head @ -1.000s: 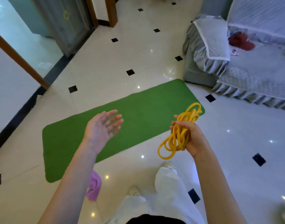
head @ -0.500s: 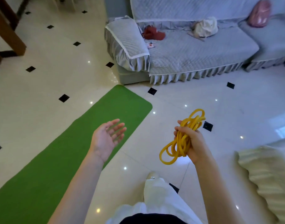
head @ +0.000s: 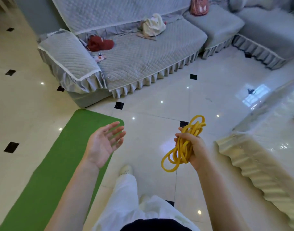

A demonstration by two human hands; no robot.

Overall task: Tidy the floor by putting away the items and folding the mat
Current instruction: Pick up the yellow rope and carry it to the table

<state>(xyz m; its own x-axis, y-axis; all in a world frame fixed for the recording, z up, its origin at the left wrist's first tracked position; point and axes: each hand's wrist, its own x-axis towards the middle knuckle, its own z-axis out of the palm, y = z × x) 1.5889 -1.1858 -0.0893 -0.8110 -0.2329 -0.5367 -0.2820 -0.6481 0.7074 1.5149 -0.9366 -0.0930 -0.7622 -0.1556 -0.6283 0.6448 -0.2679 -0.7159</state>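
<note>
Free floor: glossy cream tiled floor [head: 167, 97] lies bare between mat, sofa and table.
Mat: flat green foam mat [head: 48, 164] on the left; its long axis runs from lower left up to the sofa corner.
Sofa: grey quilted sofa [head: 139, 57] blocks the far side; red cloth [head: 99, 43] lies on it.
Left hand [head: 103, 144]: empty, palm up, fingers spread.
Right hand [head: 192, 150]: fingers clamped around the coiled yellow rubber rope [head: 181, 150]; loops hang down-left.
Table: cream table with wavy edge [head: 252, 164] closes the right side.

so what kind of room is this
Most likely a home living room: a grey sofa with quilted skirted covers, a glossy tiled floor, and a green mat laid out on it.
</note>
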